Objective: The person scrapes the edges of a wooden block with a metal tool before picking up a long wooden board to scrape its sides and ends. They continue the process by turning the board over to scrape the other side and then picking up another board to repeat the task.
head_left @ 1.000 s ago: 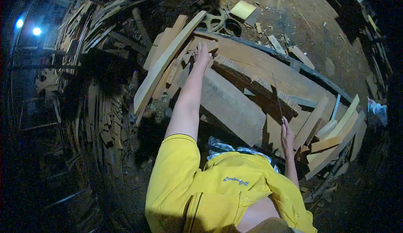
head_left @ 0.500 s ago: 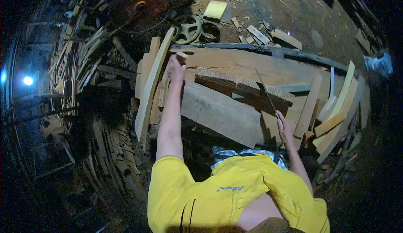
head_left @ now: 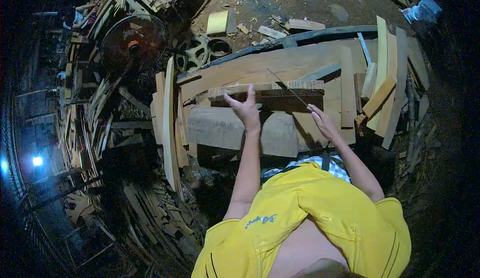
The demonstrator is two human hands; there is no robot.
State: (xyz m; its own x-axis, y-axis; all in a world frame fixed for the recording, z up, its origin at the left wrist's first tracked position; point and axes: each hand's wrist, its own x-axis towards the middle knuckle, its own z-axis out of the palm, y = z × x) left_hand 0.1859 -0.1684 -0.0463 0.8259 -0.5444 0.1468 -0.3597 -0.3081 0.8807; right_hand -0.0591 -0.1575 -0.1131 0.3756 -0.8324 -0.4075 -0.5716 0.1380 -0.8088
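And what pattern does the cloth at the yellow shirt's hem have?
The cloth has blue and white checks, clearest in the head view.

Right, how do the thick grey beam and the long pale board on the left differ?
The grey beam is broad and dull grey; the pale board is narrow and yellowish. The grey beam lies crosswise before the person, while the pale board points away from them. Both look wooden.

One slender rod (head_left: pixel 290 89), one yellow block (head_left: pixel 217 23), one large disc (head_left: pixel 120 43), one spoked wheel (head_left: pixel 201 54), two bright lights (head_left: pixel 37 161).
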